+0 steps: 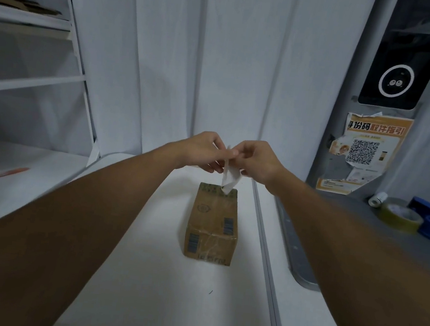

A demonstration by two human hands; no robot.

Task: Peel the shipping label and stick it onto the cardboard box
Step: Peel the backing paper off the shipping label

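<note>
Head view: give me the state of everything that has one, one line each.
shipping label: pinched between both hands, hanging above the box, not yet stuck.
cardboard box: closed, taped, resting on the white table.
left hand: fingers shut on the label.
right hand: fingers shut on the label.
tape roll: lying flat, untouched.

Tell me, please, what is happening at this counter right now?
A person is holding a shipping label up in the air with both hands, the left hand and the right hand pinching it at its top, apparently peeling it from its backing. The cardboard box sits on the white counter just below, untouched, with no new label stuck on it yet. A roll of tape lies off to the right.
</note>
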